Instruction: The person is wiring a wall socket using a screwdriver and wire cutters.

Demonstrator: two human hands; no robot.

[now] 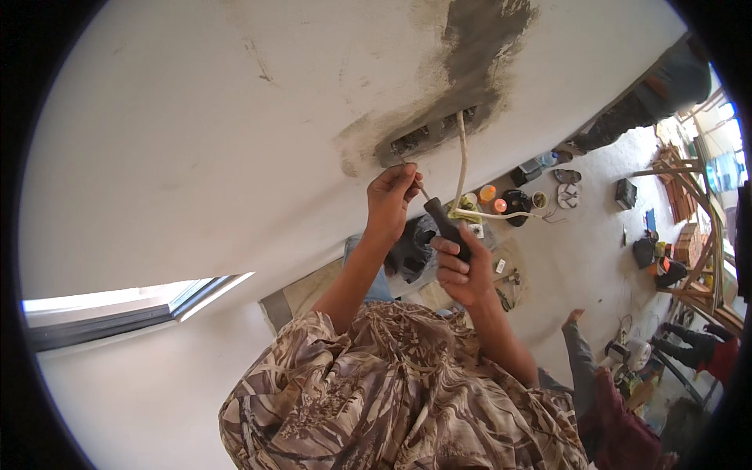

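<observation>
My right hand (466,272) is wrapped round the black handle of a screwdriver (446,227). The shaft slants up and left into the pinched fingers of my left hand (389,200), which close round it near its front end. A thin tip shows just past those fingers, at the lower edge of an opening in the wall box (411,141); whether it is the shaft or a small screw I cannot make out. Grey plaster surrounds the box. Beside it a white cable (462,160) comes out of a second opening, hangs down and bends off to the right.
A dark plaster strip (482,47) runs up the white wall. A window (117,309) is at the left. On the floor are orange-topped containers (488,193), sandals (569,196), a black box (626,193) and wooden frames (709,235). Another person (623,419) is at the lower right.
</observation>
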